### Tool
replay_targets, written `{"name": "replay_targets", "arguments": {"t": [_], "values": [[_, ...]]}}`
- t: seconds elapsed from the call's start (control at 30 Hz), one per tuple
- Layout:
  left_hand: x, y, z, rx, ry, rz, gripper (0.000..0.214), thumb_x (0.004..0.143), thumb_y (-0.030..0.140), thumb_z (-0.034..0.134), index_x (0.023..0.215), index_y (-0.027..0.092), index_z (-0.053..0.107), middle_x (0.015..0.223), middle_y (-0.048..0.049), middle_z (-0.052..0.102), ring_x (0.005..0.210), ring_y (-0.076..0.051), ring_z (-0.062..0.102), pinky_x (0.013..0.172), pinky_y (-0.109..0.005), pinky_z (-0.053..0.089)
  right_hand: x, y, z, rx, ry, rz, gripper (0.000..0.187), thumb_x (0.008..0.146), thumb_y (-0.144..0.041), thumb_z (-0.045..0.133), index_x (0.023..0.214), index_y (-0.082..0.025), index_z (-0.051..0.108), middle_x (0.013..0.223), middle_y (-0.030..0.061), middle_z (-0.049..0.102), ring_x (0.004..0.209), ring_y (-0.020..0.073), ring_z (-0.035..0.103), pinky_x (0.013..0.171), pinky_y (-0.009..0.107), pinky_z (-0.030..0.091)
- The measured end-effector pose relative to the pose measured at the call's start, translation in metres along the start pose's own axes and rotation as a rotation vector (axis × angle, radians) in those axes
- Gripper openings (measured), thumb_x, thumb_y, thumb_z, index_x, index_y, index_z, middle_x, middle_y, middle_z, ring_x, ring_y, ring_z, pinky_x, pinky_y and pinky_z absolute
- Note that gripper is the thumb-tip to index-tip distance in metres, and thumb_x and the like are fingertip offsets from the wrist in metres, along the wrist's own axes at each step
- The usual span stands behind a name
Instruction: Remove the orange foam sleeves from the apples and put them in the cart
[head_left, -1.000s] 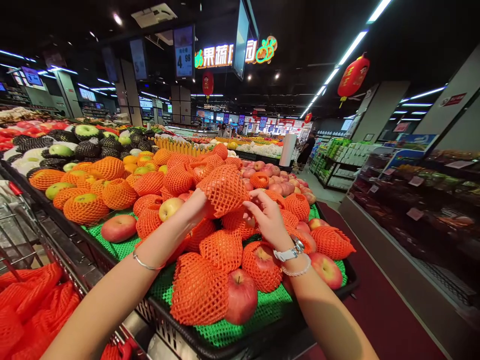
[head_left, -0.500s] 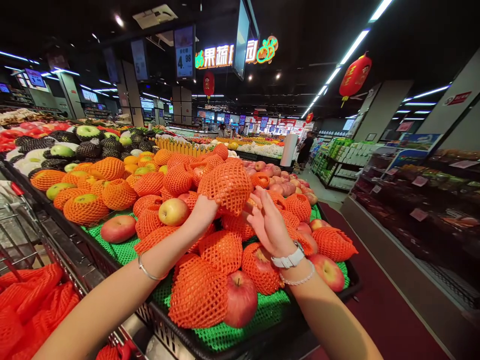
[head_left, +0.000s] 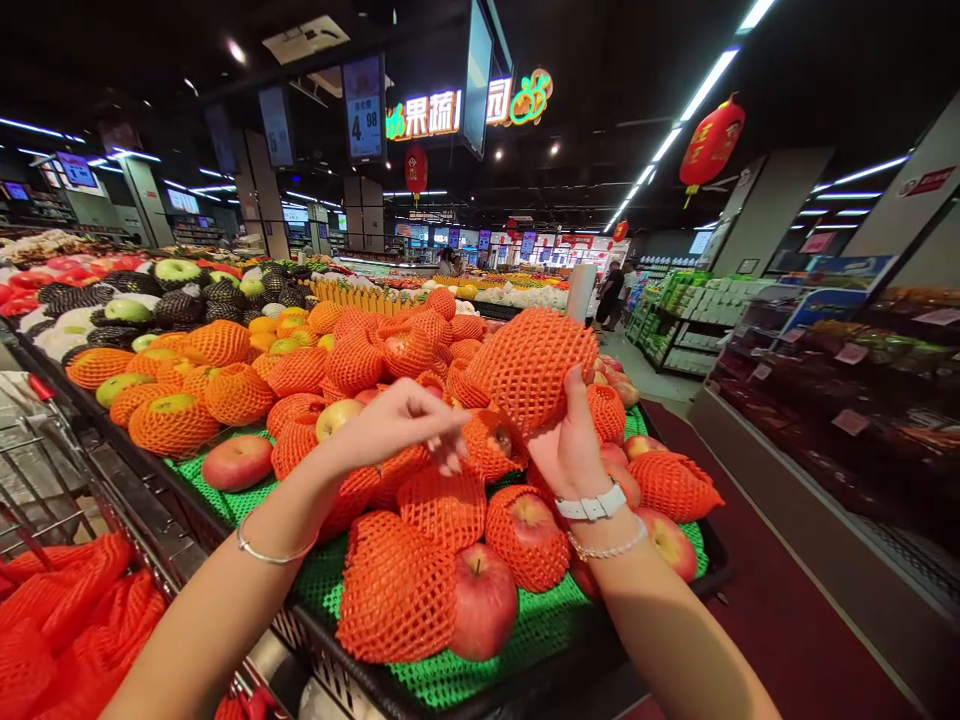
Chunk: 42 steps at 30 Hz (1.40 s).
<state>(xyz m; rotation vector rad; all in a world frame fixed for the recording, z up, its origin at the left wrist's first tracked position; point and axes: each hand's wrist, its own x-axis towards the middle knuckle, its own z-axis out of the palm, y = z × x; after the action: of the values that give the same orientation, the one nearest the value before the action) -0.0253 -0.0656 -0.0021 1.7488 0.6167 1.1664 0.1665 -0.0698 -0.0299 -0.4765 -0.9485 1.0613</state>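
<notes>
In my right hand [head_left: 574, 435] is an apple in an orange foam net [head_left: 532, 365], raised above the display; the net hides the fruit itself. My thumb lies against its right side and the palm is under it. To the left, my left hand [head_left: 401, 425] hovers over other netted apples with bent, loosely parted fingers and holds nothing. Below the hands, a netted apple [head_left: 529, 530] shows red skin through its net opening. A bare red apple [head_left: 484, 602] sits by a larger orange net [head_left: 397, 590] at the front of the green mat [head_left: 442, 680].
Mangoes in orange nets [head_left: 172, 422] lie on the left side of the stand. A metal shopping cart [head_left: 45, 470] with red netting [head_left: 75, 600] in it is at lower left. Packaged-goods shelves [head_left: 847, 400] run along the right, and people [head_left: 611, 295] stand in the aisle.
The netted apple has passed from my left hand to my right hand and moved right. My left hand has let go and drawn slightly back and down.
</notes>
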Motion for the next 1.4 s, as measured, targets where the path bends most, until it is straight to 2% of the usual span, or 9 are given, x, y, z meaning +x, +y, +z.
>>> {"name": "replay_targets", "arguments": {"t": [0.07,0.13,0.27,0.6,0.73,0.87,1.03,1.13,1.4], "values": [[0.008,-0.002,-0.005,0.022,0.121,0.13,0.024,0.076,0.042,0.068,0.078,0.017,0.068,0.071,-0.004,0.066,0.068,-0.017,0.063,0.068,-0.027,0.05,-0.001,-0.001,0.0,0.008,0.026,-0.012,0.061,0.075,-0.059,0.06,0.125,-0.026,0.05,0.135,0.0062,0.055,0.129,0.0241,0.047,0.105,0.047,0.044],[0.015,-0.008,-0.002,0.032,0.177,0.177,0.043,0.075,0.047,0.067,0.106,0.019,0.062,0.106,-0.0088,0.066,0.099,-0.022,0.062,0.089,-0.034,0.048,-0.005,0.002,0.003,0.018,0.013,0.037,0.063,0.071,-0.058,0.064,0.124,-0.025,0.051,0.135,0.0072,0.054,0.127,0.0253,0.048,0.103,0.047,0.045],[0.017,-0.022,0.016,-0.013,-0.043,0.093,0.078,0.07,0.052,0.071,0.133,0.017,0.04,0.144,-0.0153,0.04,0.136,-0.03,0.035,0.115,-0.043,0.023,-0.015,0.012,0.011,0.016,-0.067,0.129,0.069,0.065,-0.051,0.073,0.126,-0.028,0.049,0.134,0.0058,0.055,0.119,0.0253,0.055,0.101,0.046,0.048],[0.011,-0.033,0.037,0.031,0.074,0.199,0.081,0.071,0.047,0.072,0.135,0.016,0.031,0.141,-0.0158,0.041,0.141,-0.031,0.026,0.117,-0.043,0.02,-0.022,0.026,0.01,-0.123,-0.056,-0.043,0.08,0.069,-0.046,0.074,0.136,-0.029,0.033,0.143,0.0075,0.045,0.132,0.0231,0.045,0.113,0.044,0.035],[0.008,-0.038,0.044,-0.015,0.103,0.206,0.096,0.059,0.05,0.08,0.135,0.016,0.031,0.141,-0.0171,0.04,0.138,-0.034,0.029,0.117,-0.045,0.021,-0.021,0.029,0.002,-0.255,-0.051,-0.196,0.082,0.071,-0.047,0.073,0.139,-0.03,0.03,0.148,0.0072,0.038,0.135,0.0228,0.04,0.117,0.046,0.026],[0.008,-0.041,0.05,-0.107,0.22,0.178,0.098,0.053,0.043,0.085,0.133,0.017,0.034,0.137,-0.0161,0.045,0.137,-0.034,0.032,0.116,-0.045,0.023,-0.02,0.027,0.001,-0.296,-0.107,-0.235,0.083,0.068,-0.055,0.073,0.138,-0.032,0.034,0.148,0.0062,0.038,0.136,0.0236,0.039,0.115,0.046,0.03],[0.008,-0.04,0.05,-0.55,0.114,-0.102,0.066,0.067,0.038,0.076,0.124,0.018,0.047,0.134,-0.0124,0.052,0.129,-0.032,0.045,0.11,-0.047,0.036,-0.011,0.017,0.004,-0.171,-0.093,-0.117,0.05,0.088,-0.061,0.041,0.125,-0.03,0.052,0.141,0.0029,0.049,0.134,0.0201,0.042,0.112,0.045,0.035],[0.008,-0.039,0.048,-0.801,-0.037,-0.347,0.049,0.08,0.042,0.065,0.12,0.017,0.054,0.13,-0.0128,0.057,0.127,-0.029,0.048,0.106,-0.045,0.042,-0.004,0.014,0.001,-0.168,-0.055,-0.115,0.034,0.089,-0.046,0.05,0.116,-0.028,0.06,0.138,-0.0009,0.052,0.135,0.0168,0.041,0.119,0.042,0.025],[0.01,-0.038,0.041,-1.055,0.033,-0.39,0.069,0.087,0.065,0.042,0.14,0.02,0.038,0.142,-0.01,0.047,0.124,-0.026,0.052,0.098,-0.04,0.051,0.007,0.014,-0.011,-0.243,-0.091,-0.019,0.028,0.079,-0.04,0.064,0.102,-0.025,0.067,0.125,0.0017,0.063,0.125,0.0212,0.051,0.113,0.045,0.034]]}}
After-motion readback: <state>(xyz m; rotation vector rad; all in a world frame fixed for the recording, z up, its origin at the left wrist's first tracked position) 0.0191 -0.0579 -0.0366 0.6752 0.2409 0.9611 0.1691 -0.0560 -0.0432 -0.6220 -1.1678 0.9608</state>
